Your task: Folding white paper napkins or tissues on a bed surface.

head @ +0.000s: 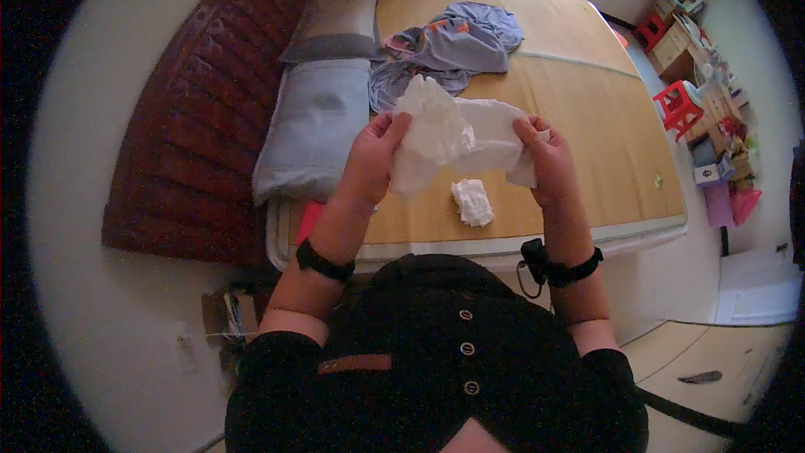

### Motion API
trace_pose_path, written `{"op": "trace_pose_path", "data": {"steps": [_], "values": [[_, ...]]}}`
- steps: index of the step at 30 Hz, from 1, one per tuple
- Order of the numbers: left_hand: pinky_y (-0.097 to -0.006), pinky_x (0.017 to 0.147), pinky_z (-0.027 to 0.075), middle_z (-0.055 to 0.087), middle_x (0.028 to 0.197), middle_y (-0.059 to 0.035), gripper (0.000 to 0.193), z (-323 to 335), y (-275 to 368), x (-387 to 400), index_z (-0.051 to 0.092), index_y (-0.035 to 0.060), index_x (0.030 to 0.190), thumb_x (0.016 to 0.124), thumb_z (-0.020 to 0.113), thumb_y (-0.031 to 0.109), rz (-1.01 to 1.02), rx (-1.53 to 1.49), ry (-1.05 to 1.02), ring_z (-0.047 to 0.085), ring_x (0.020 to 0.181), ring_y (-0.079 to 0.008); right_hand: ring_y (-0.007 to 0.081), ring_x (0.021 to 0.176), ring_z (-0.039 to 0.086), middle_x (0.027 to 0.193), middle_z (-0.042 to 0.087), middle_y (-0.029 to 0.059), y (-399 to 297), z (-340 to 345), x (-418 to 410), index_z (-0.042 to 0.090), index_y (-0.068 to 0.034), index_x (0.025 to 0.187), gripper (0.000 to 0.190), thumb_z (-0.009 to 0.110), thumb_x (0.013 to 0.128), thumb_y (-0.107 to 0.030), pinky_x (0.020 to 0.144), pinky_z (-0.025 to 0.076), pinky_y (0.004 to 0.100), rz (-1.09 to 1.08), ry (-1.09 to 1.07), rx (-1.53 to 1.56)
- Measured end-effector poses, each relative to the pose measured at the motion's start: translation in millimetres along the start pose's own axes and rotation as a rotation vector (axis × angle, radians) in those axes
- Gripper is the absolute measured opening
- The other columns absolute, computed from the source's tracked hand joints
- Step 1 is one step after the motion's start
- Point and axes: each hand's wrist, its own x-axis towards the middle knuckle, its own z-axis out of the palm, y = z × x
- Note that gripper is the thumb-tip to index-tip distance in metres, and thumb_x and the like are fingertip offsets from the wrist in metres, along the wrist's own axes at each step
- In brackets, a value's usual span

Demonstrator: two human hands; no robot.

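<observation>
A thin, translucent white plastic bag (pixel 434 132) is stretched between my hands above the near part of the bed mat (pixel 585 132). My left hand (pixel 377 148) pinches its left edge between thumb and fingers. At the right end, my right hand (pixel 546 154) grips the white material, with a small fold of it standing out beside the fingers. Whether this is one bag or two layered pieces, I cannot tell. Below the bag, a crumpled white wad (pixel 473 202), tissue or thin plastic, lies on the mat near the bed's front edge.
Two pillows (pixel 317 119) lie by the dark red headboard (pixel 195 126) at left. Beyond my hands is a rumpled grey-blue cloth (pixel 468 44). A red item (pixel 309 221) shows beside my left forearm. At right stand a red stool (pixel 679 107) and a cluttered desk (pixel 714 107).
</observation>
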Motion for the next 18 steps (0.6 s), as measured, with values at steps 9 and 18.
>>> {"op": "trace_pose_path", "data": {"steps": [9,18], "values": [[-0.0233,0.064,0.045,0.058,0.082,-0.0028,0.022,1,0,-4,0.055,0.0027,0.095,0.085,0.054,0.022,0.089,0.088,0.014,0.054,0.072,-0.0093,0.0125,0.071,0.054,0.081,0.059,0.0043,-6,-17,8,0.058,-0.005,0.095,0.026,0.063,0.077,-0.023,0.063,0.043,0.0249,-0.298,0.214,-0.609],[-0.0227,0.061,0.042,0.058,0.074,-0.002,0.019,29,-5,-21,0.057,0.0013,0.089,0.084,0.055,0.019,0.347,0.539,-0.055,0.051,0.067,-0.0069,0.0184,0.069,0.061,0.076,0.061,0.0111,7,44,-14,0.059,-0.005,0.089,0.028,0.065,0.073,-0.027,0.061,0.047,0.0314,-0.381,-0.058,-0.842]]}}
